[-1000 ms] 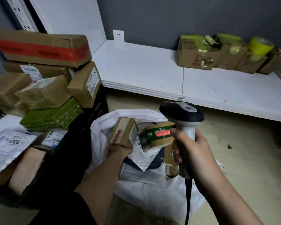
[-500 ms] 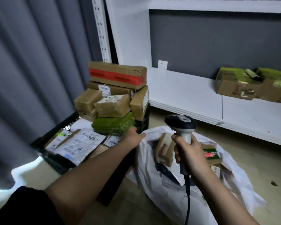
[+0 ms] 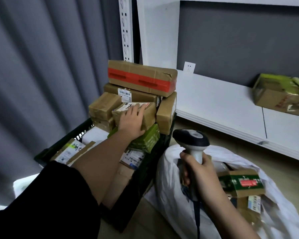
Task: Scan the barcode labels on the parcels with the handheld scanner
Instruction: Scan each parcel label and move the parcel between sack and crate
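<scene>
At the lower right of the frame we are gripping the handheld scanner (image 3: 191, 140) in our right hand (image 3: 199, 173), fingers curled round its pale handle, its dark head standing upright above the fist and its cable hanging down below. Just behind and beneath that hand a white sack (image 3: 169, 183) is lying open on the floor, showing a green-banded box (image 3: 242, 182) and other parcels inside. At the lower left our left arm, in a dark sleeve (image 3: 47, 204), is reaching up across a black crate (image 3: 141, 180) that is holding flat labelled packets. At the middle of the frame our left hand (image 3: 132, 119) is resting palm down, fingers spread and fairly straight, on a small taped brown parcel (image 3: 147, 112) whose label is showing just above the fingertips. That parcel is sitting in a stack, above a green wrapped parcel (image 3: 148, 140) and below a long box with a red band (image 3: 141, 77). Farther right, a white shelf (image 3: 214, 100) is carrying a cardboard box (image 3: 280, 99) at the frame's right edge.
</scene>
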`<state>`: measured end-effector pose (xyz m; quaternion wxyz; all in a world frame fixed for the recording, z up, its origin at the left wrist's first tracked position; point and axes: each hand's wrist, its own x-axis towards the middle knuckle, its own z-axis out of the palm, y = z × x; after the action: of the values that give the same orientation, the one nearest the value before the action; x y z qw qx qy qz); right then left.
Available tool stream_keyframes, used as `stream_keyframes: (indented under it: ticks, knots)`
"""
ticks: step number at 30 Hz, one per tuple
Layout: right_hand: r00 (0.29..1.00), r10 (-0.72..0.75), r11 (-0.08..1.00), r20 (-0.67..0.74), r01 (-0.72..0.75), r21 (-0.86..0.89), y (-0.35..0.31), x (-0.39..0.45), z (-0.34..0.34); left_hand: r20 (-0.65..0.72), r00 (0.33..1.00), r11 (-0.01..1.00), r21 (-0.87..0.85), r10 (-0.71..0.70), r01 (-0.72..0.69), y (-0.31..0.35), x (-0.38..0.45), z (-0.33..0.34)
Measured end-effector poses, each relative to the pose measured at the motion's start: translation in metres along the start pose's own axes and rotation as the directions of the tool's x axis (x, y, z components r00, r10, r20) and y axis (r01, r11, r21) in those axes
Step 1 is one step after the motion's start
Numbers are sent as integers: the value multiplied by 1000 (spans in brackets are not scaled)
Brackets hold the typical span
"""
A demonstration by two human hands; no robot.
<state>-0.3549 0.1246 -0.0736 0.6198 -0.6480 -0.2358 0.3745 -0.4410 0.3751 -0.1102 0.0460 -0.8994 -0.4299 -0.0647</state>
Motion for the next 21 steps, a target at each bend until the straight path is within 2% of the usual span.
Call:
stream_keyframes:
  ticks: [4, 7, 10, 13, 18, 21]
  knots:
    - [999, 38, 999, -3, -38, 22, 5, 0, 5, -117, 978, 964, 222, 175, -146, -12, 1, 10]
    - [999, 38, 999, 2, -38, 9, 4, 0, 8, -92, 960, 921, 320, 264, -223, -10, 5, 8]
    - [999, 31, 1000, 8, -31, 2, 3, -1, 9, -40, 958, 899, 359, 284, -251, -7, 7, 5]
    - [1000, 27, 1000, 9, -27, -3, 3, -2, 8, -45, 951, 889, 370, 305, -268, -4, 5, 5]
    - [999, 28, 1000, 18, -28, 6, 4, -3, 7, -128, 966, 927, 335, 225, -172, 0, 1, -2]
    - [1000, 12, 1000, 21, -12, -5, 4, -4, 6, -202, 952, 942, 293, 230, -165, -4, -3, -8]
